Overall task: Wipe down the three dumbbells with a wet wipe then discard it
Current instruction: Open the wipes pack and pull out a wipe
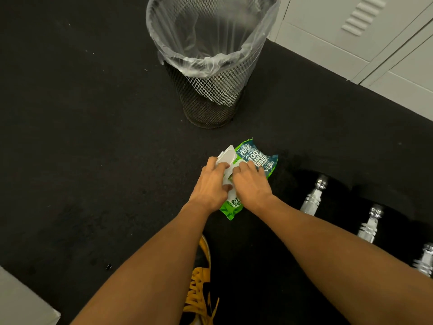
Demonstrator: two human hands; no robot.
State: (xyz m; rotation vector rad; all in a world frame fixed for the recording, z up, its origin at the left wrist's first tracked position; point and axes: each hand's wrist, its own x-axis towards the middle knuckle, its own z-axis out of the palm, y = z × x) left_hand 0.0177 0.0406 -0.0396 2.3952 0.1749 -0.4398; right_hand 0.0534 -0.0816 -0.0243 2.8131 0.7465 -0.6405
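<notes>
Both hands are working at the wet wipe pack [254,165] lying on the black floor [93,160] just before the mesh bin [210,73]. The left hand [212,184] is curling its grip round the pack's raised white lid [226,156]; the right hand [251,184] is pinching at the opening, though whether it is holding a wipe is hidden. Best to be pinning the pack flat while drawing one sheet straight up. The dumbbells [312,198] are waiting along the floor's right edge.

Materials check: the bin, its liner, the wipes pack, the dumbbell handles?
Bin: black metal mesh, going by its open diamond lattice. Liner: thin clear plastic film, wrinkled and see-through. Wipes pack: glossy printed soft plastic, crinkled, with a rigid white flip lid. Dumbbell handles: likely chromed metal, bright and reflective.
</notes>
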